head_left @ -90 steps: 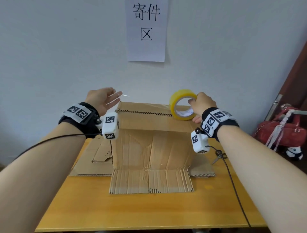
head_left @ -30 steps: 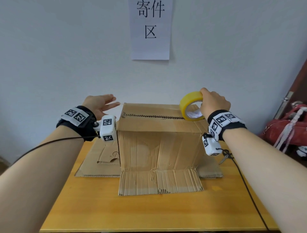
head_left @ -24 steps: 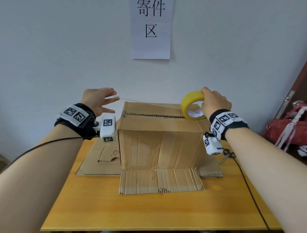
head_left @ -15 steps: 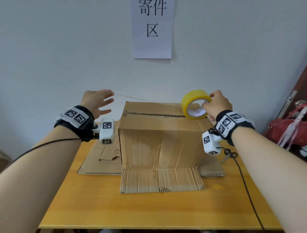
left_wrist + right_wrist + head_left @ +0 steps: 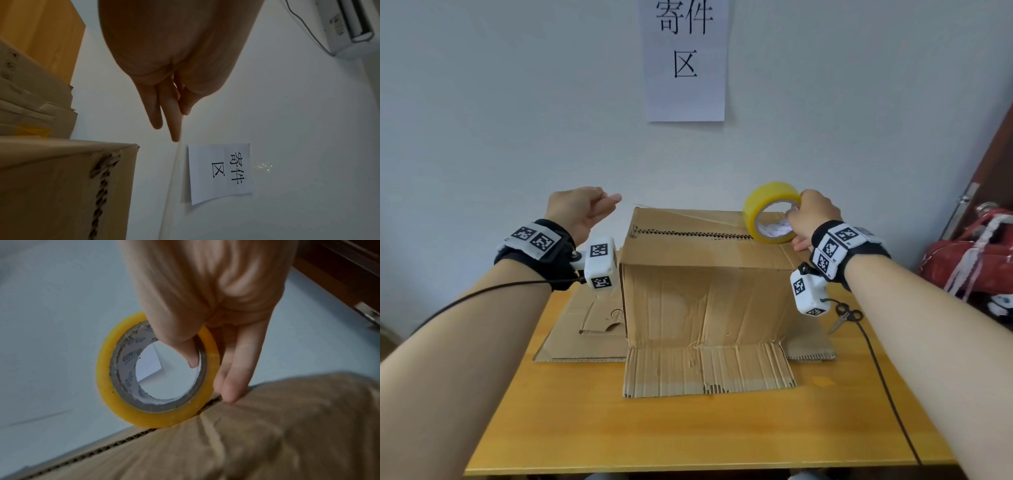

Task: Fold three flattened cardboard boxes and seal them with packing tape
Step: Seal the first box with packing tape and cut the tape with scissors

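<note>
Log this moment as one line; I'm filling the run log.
step: taping top seam | right hand: grips yellow tape roll on brown cardboard box | left hand: pinches clear tape end | seam: untaped

The support is a wooden table [image 5: 688,428] with a yellow-orange top, set against a white wall. A flattened cardboard sheet [image 5: 571,329] lies flat on the rear half of the top, extending to the left and right. An erected cardboard box [image 5: 705,301] stands upright on this sheet at centre. Its front bottom flap [image 5: 709,371] is folded outward and lies flat on the tabletop toward the near edge. A pair of scissors [image 5: 846,317] lies near the right edge, just beside the sheet.
</note>
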